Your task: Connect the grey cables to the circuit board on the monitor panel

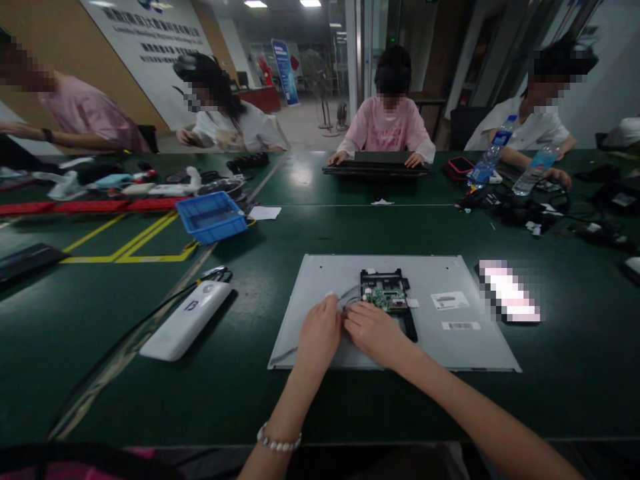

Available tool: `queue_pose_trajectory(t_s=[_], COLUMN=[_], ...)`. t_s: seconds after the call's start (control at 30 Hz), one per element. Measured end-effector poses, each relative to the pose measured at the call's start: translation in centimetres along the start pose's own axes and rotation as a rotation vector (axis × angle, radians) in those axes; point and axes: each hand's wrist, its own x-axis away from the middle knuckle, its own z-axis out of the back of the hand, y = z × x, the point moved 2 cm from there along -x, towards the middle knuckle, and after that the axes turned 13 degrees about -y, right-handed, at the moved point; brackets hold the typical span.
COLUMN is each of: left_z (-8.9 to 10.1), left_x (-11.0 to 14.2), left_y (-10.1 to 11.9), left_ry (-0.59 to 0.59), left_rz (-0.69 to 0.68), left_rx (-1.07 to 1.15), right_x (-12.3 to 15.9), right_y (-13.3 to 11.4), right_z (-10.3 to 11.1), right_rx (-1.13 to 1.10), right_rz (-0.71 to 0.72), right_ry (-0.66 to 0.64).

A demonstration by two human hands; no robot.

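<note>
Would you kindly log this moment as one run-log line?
left hand: at thin cables | right hand: near green circuit board | beneath: grey panel | left of panel: white power bank

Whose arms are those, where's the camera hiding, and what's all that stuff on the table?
There's no machine here! These are a person's own bare hands. The camera is on that person's head, looking forward and down, so you see almost what they see. The left hand, with a beaded bracelet on its wrist, and the right hand meet over a flat grey panel. Their fingertips are at some thin wires, beside a little green circuit board. What's pinched is too small to tell. On the green table there's also a white block and a blue basket. Other people sit across the table.
</note>
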Motion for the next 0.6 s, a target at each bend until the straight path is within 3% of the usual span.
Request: queue_pose_trajectory(t_s=[0.2,0.4,0.5,0.6], left_z=[-1.2,-1.1,-0.8,-0.2], left_x=[-0.1,0.4,0.5,0.3], left_y=[-0.7,-0.5,-0.3,-0.2], left_ry=[-0.001,-0.010,-0.015,0.012], left_rz=[-0.019,-0.024,-0.019,-0.012], left_rx=[-0.012,-0.018,0.012,0.042], right_x=[2.1,3.5,4.5,6.3], right_y=[-1.3,-2.1,-1.4,1.0], right_z=[0.5,0.4,1.3,2.6], right_rx=[-0.066,-0.143,-0.213,-0.298], right_rz=[0.012,-0.026,-0.024,-0.102], right_ry=[-0.047,-0.082,-0.079,-0.024])
